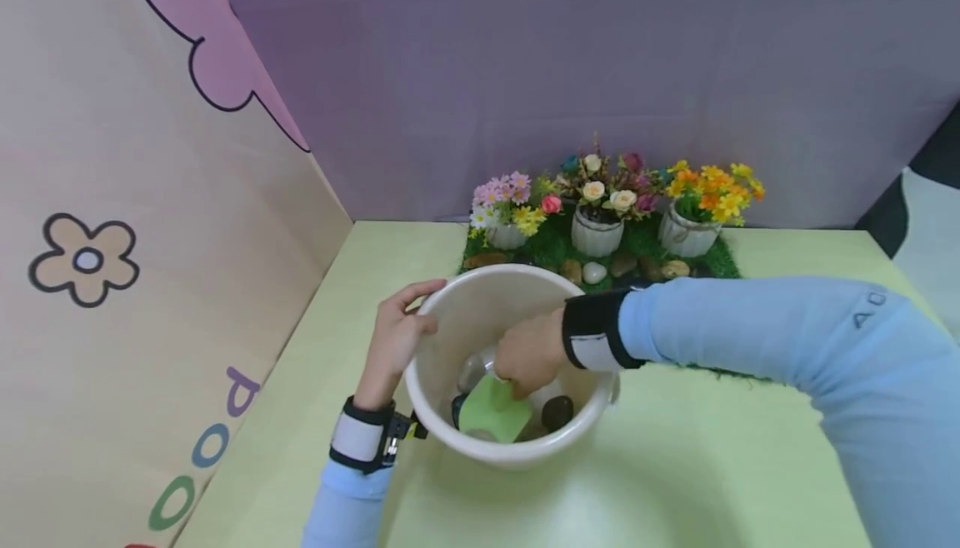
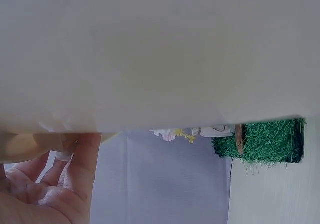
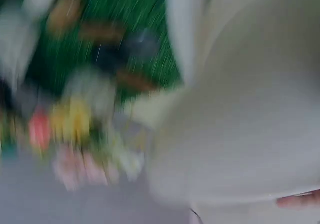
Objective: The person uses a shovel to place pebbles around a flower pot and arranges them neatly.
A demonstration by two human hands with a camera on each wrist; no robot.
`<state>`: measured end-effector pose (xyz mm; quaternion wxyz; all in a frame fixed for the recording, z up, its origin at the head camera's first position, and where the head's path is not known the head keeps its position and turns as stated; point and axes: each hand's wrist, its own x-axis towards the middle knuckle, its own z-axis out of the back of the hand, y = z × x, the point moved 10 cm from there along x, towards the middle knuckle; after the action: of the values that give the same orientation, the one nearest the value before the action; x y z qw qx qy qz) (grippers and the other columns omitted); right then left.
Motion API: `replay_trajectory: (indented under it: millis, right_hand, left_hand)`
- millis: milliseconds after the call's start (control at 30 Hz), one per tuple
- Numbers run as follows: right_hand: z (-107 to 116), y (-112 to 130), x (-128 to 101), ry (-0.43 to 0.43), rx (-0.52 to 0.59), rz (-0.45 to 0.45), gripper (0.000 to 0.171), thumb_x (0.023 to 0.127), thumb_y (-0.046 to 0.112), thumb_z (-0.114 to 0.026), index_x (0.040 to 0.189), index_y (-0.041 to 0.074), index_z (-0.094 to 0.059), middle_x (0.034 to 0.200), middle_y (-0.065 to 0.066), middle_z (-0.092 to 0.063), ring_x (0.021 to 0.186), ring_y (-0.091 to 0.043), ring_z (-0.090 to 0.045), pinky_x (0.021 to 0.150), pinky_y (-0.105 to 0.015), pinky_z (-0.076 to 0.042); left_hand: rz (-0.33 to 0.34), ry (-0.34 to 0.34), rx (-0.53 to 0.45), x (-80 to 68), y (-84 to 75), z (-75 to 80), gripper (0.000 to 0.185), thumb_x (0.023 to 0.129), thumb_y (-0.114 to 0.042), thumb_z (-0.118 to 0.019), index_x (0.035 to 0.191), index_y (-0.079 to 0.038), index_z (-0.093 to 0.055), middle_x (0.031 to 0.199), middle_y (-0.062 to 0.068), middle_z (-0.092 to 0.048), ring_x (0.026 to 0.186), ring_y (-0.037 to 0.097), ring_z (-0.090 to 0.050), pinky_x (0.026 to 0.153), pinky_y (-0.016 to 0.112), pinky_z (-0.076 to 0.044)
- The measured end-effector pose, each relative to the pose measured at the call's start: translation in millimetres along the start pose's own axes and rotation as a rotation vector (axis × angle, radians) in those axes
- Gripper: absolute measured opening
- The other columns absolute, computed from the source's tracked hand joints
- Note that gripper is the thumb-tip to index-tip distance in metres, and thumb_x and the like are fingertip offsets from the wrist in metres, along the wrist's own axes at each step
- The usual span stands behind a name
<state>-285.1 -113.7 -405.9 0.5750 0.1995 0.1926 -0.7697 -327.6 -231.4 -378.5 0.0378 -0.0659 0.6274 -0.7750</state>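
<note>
A white bucket (image 1: 510, 455) stands on the table, and my left hand (image 1: 397, 340) grips its left rim with the thumb over the inside. In the left wrist view the bucket wall (image 2: 160, 58) fills the upper part, with the left hand (image 2: 55, 189) at lower left. My right hand (image 1: 531, 352) reaches down inside the bucket, fingers curled at the top edge of a light green flat piece (image 1: 495, 415); what it is I cannot tell. Around that piece lie a dark stone (image 1: 557, 413) and a pale grey stone (image 1: 471, 373).
Behind the bucket, three white pots of artificial flowers (image 1: 597, 231) stand on a green grass mat (image 1: 727, 261). Several stones (image 1: 595, 272) line its front edge. The light green table (image 1: 675, 465) meets a printed wall (image 1: 187, 298) at left and a purple backdrop (image 1: 525, 73) behind.
</note>
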Motion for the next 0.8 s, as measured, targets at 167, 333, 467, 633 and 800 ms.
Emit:
replay_trajectory:
  millis: [167,333,467,633,800]
  right_hand:
    - [4,-4,-14,0.015,0.198,0.033,0.030,0.084,0.026,-0.057,0.058,0.018,-0.044,0.054,0.009,-0.037,0.049,-0.006,-0.034,0.045,-0.019,-0.026]
    - [7,-9,-26,-0.005,0.375,0.060,0.030,0.087,0.025,-0.054,0.060,0.019,-0.043,0.055,0.010,-0.035,0.049,-0.003,-0.033,0.048,-0.016,-0.026]
    - [9,-15,-34,0.006,0.546,0.065,0.033,0.091,0.025,-0.050,0.059,0.019,-0.042,0.053,0.009,-0.036,0.047,-0.003,-0.034,0.049,-0.017,-0.028]
    - [12,-27,-45,0.031,0.759,0.020,0.034,0.093,0.028,-0.049,0.060,0.019,-0.042,0.048,0.007,-0.035,0.040,-0.007,-0.032,0.046,-0.019,-0.030]
    - [20,-37,-55,-0.004,0.851,-0.010,0.032,0.093,0.031,-0.048,0.064,0.018,-0.045,0.050,0.006,-0.037,0.041,-0.008,-0.032,0.046,-0.021,-0.030]
  left_hand:
    - [-0.007,0.003,0.015,0.6,-2.3,0.1,0.060,0.063,0.006,-0.050,0.118,-0.012,-0.061,0.118,0.016,-0.060,0.099,0.030,-0.062,0.069,0.039,-0.055]
    - [-0.004,0.000,0.020,1.7,-2.4,1.7,0.059,0.064,0.006,-0.050,0.118,-0.012,-0.061,0.118,0.015,-0.060,0.099,0.030,-0.062,0.070,0.038,-0.054]
    - [0.002,-0.009,0.022,1.4,-1.4,3.1,0.057,0.063,0.006,-0.050,0.117,-0.012,-0.062,0.118,0.012,-0.061,0.098,0.028,-0.062,0.071,0.037,-0.053]
    - [0.011,0.010,0.006,1.6,0.4,-1.1,0.058,0.064,0.006,-0.050,0.118,-0.011,-0.061,0.119,0.013,-0.059,0.100,0.029,-0.061,0.070,0.036,-0.054]
    - [0.010,0.005,0.019,-0.7,-0.5,-1.9,0.057,0.065,0.005,-0.050,0.118,-0.011,-0.061,0.121,0.013,-0.058,0.102,0.029,-0.060,0.071,0.035,-0.053]
